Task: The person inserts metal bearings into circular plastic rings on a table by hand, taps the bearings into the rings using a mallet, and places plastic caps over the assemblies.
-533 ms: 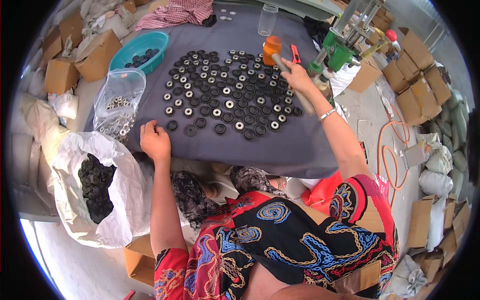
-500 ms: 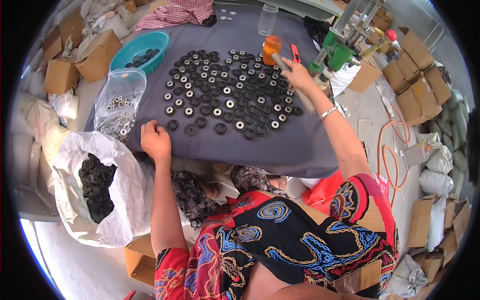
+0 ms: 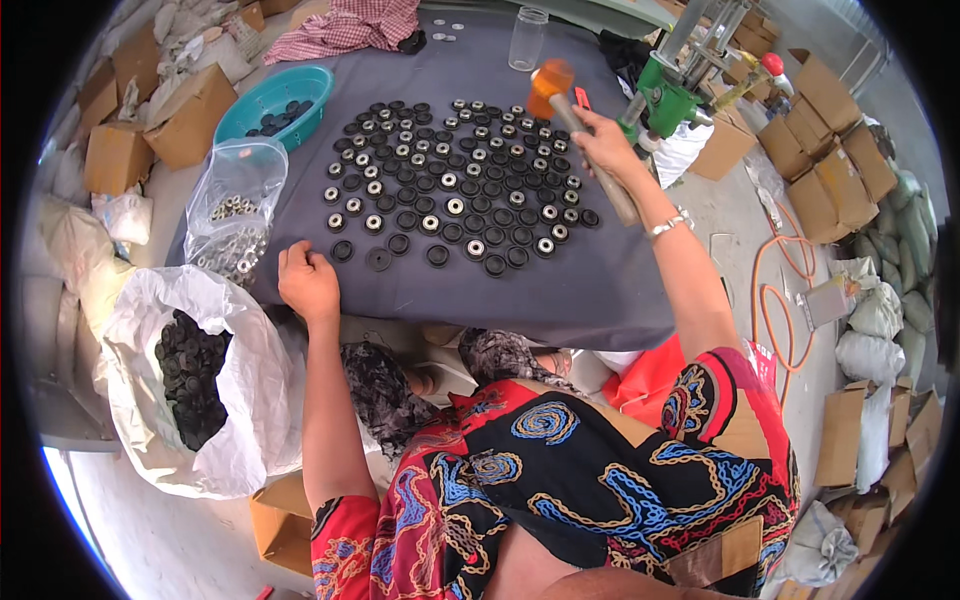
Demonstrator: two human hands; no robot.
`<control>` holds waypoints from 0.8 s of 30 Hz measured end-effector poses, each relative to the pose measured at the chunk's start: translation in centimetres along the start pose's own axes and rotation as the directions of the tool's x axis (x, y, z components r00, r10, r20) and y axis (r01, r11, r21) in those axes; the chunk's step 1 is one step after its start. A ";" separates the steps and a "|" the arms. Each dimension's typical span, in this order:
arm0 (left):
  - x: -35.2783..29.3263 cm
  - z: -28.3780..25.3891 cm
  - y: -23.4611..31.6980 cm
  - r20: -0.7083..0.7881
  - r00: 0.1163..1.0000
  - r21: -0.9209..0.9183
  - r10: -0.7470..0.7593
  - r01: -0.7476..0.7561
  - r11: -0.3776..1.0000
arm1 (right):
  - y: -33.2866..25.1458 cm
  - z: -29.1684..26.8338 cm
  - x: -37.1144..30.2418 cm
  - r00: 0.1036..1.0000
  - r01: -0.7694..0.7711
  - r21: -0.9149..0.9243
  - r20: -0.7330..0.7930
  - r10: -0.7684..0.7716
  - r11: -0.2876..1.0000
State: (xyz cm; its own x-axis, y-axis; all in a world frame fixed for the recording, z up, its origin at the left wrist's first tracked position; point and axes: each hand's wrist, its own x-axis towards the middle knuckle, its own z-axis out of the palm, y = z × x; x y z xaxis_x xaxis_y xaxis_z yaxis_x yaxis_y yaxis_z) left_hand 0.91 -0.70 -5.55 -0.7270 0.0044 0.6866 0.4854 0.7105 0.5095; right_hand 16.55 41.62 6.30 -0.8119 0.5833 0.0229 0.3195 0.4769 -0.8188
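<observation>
My right hand (image 3: pixel 608 148) is closed round the wooden handle of an orange-headed mallet (image 3: pixel 549 85). The mallet's head is tilted above the far right of many round black parts (image 3: pixel 502 192) spread over the dark cloth. Silvery metal rings (image 3: pixel 456 207) sit in the middle of several of these parts. At the near left edge of the table my left hand (image 3: pixel 310 280) rests with curled fingers; whatever they may hold is hidden. Beside it lies a clear plastic bag (image 3: pixel 232 200) of small metal rings.
A teal basin (image 3: pixel 320 85) with black parts stands at the far left. Below it is a white sack (image 3: pixel 260 390) full of black parts. A green hand press (image 3: pixel 675 105) stands at the far right, near a clear jar (image 3: pixel 527 40). Checked cloth (image 3: pixel 345 28) lies at the back.
The mallet has come up off its earlier low spot, its orange head now tilting over. My right hand has moved slightly right with it. My left hand stays at the table edge.
</observation>
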 end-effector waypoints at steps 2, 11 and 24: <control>0.1 -0.2 0.2 0.002 1.000 -0.004 -0.002 0.002 1.000 | -0.9 -1.7 -2.9 0.996 0.019 0.034 -0.085 -0.016 0.999; -0.1 -0.1 0.1 0.008 1.000 0.010 0.017 -0.017 1.000 | 2.3 -1.3 -5.3 0.996 -0.081 -0.050 -0.028 0.080 0.995; 0.0 -0.1 0.2 0.022 1.000 0.029 0.005 -0.006 1.000 | 1.7 -0.7 -6.8 0.999 0.004 -0.061 0.048 -0.001 0.998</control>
State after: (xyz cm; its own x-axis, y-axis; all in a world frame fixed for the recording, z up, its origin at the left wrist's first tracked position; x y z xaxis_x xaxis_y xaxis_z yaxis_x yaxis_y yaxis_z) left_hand 1.04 -0.61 -5.45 -0.7349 0.0238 0.6778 0.4756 0.7306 0.4900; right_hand 22.96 38.94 5.19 -0.8345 0.5509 -0.0036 0.3457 0.5185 -0.7821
